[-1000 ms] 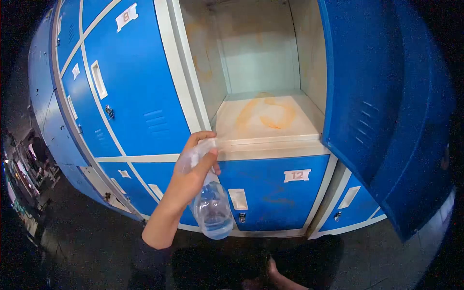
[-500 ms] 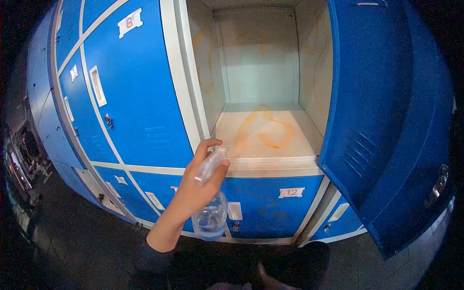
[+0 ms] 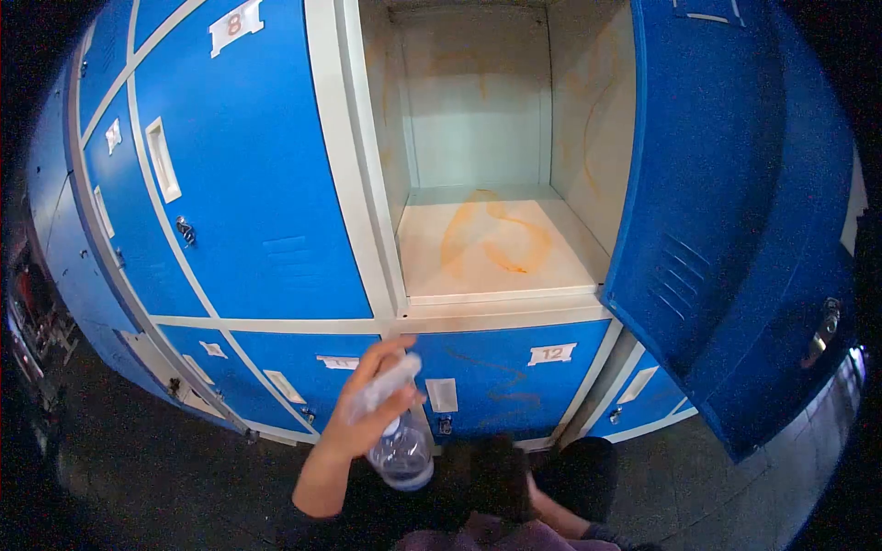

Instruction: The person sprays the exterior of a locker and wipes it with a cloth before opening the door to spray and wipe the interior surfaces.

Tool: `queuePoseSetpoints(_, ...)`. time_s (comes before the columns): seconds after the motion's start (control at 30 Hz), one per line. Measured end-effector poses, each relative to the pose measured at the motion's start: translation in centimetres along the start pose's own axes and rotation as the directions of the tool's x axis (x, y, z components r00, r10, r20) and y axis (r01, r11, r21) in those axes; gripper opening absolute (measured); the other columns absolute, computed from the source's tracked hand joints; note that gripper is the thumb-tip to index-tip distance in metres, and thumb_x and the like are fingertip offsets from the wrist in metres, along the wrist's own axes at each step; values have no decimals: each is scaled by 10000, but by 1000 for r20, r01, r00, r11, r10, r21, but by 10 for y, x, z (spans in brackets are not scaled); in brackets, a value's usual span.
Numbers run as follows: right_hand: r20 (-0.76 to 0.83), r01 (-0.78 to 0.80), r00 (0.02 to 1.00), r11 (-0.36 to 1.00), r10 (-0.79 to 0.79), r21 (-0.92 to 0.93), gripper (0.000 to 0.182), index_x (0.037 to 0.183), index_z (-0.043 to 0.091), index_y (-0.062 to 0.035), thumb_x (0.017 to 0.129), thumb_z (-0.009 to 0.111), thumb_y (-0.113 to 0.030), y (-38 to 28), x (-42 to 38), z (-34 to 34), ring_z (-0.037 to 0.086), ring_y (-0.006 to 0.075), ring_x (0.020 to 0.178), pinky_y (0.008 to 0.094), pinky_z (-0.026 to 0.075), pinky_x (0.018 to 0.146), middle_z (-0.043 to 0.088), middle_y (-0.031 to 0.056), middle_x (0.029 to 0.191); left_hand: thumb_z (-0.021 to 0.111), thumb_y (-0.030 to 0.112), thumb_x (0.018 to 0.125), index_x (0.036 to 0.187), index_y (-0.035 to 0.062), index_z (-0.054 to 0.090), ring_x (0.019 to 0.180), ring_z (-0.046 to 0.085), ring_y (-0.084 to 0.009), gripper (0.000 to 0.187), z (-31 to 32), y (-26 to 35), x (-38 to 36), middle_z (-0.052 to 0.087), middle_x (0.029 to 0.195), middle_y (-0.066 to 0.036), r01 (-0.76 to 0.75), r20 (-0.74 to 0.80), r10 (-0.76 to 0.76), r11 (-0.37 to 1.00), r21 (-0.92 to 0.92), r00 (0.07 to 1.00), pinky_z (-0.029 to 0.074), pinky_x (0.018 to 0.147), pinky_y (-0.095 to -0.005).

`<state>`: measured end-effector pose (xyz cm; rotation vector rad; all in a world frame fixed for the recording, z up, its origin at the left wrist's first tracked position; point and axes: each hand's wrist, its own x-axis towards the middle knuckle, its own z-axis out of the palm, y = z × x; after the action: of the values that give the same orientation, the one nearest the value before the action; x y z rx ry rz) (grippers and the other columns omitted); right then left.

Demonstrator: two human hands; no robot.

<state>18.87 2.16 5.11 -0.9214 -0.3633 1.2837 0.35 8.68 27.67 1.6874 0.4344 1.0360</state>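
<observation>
My left hand (image 3: 372,404) is wrapped round the white trigger head (image 3: 390,381) of a clear spray bottle (image 3: 404,456). Some clear liquid shows inside the bottle, which hangs in front of the lower blue locker doors. At the bottom, my right hand (image 3: 540,496) is low by my legs, against a dark, blurred shape (image 3: 501,473) that I cannot make out; its fingers are hidden. Above both hands, an open locker compartment (image 3: 478,220) has orange-brown smears on its pale floor and side walls. Its blue door (image 3: 726,184) stands swung out to the right.
Shut blue locker doors surround the compartment: door 8 (image 3: 248,165) to the left, door 12 (image 3: 505,386) below with a faint brown scrawl. The open door's lower corner (image 3: 740,450) juts out towards me. Dark floor (image 3: 175,477) lies below.
My left hand and the spray bottle have moved down, away from the compartment's front edge. My right forearm has come further into view at the bottom, along with the dark shape.
</observation>
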Motion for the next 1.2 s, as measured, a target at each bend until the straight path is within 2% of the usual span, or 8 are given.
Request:
queuePoseSetpoints(0.13,11,418,908,908,-419,38,338,1141,510,-27,907,472,-268,-96,-24,51,497,249,1098,361,368,964,531,167,1153,627,99,828,1312,9,374,810,569,-125,553,-24,-62,-61,541,871,-39,77,78,-89,985,152,993,459,712,-263)
queuePoseSetpoints(0.23,53,795,604,606,-795,34,328,1127,518,-24,902,484,-259,-174,-43,92,494,246,1104,357,361,970,532,171,1149,635,88,825,1318,36,399,883,598,-157,549,-27,-80,-93,588,996,-93,172,90,-212,929,328,973,472,768,-293)
queuePoseSetpoints(0.3,185,974,224,218,-957,-56,321,1118,523,-22,898,492,-253,-219,-46,115,492,244,1107,355,356,973,533,174,1146,643,103,827,1331,57,399,925,604,-178,562,-34,-101,-115,587,1064,-125,405,49,-415,903,147,908,470,818,-308)
queuePoseSetpoints(0.37,588,807,-291,-523,-755,-273,366,1097,525,-14,874,488,-302,-258,-33,131,462,315,1132,425,322,981,507,205,1193,629,97,834,1331,54,397,927,607,-181,550,-37,-112,-133,591,1043,-123,503,2,-504,861,75,864,473,814,-301)
queuePoseSetpoints(0.4,701,700,-298,-647,-648,-301,395,1103,519,-13,849,506,-316,-268,-27,148,462,349,1122,429,326,975,502,197,1198,622,94,838,1331,53,396,927,608,-182,544,-39,-114,-141,592,1032,-121,546,-23,-546,837,36,838,474,812,-297)
queuePoseSetpoints(0.47,841,682,-130,-663,-526,-309,371,1105,517,5,866,519,-279,-272,-5,174,459,337,1132,401,342,964,499,189,1200,633,98,826,1323,39,402,877,613,-180,551,-45,-119,-154,603,962,-105,437,-15,-438,898,-43,899,486,734,-277)
queuePoseSetpoints(0.6,835,643,537,-583,-120,-498,538,1235,454,17,918,408,-416,-247,43,186,447,387,1154,424,343,1002,474,238,1239,647,143,813,1309,24,415,799,609,-161,561,-62,-119,-161,615,861,-92,382,-20,-389,912,-146,921,470,644,-260)
queuePoseSetpoints(1.2,486,481,851,-663,198,-573,670,1420,193,-50,942,196,-520,-268,115,243,149,280,1373,370,166,1117,171,137,1483,637,212,818,1254,75,500,796,649,-165,477,-54,-116,-147,652,881,-106,365,54,-384,906,212,922,501,713,-294)
